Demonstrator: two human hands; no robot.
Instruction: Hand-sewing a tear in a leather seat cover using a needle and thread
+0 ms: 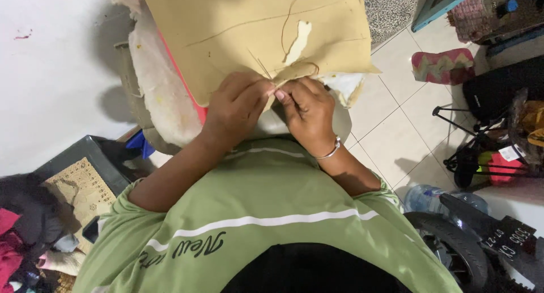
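Observation:
A tan sheet of leather-like cover (238,27) lies over a whitish foam cushion (158,95) in front of me, with a torn pale patch (298,39) and thin threads (262,66) running across it. My left hand (235,109) is closed on the cover's near edge. My right hand (309,112), with a silver bracelet (330,151) on its wrist, pinches the same edge right beside it. The fingertips of both hands meet where the threads come out. I cannot make out a needle.
A white wall is at the left, with a dark box and a heap of clothes (22,236) at the lower left. On the tiled floor (391,129) to the right are a pink cloth (442,66), a black stand (481,151), a water bottle (430,198) and a tyre (453,247).

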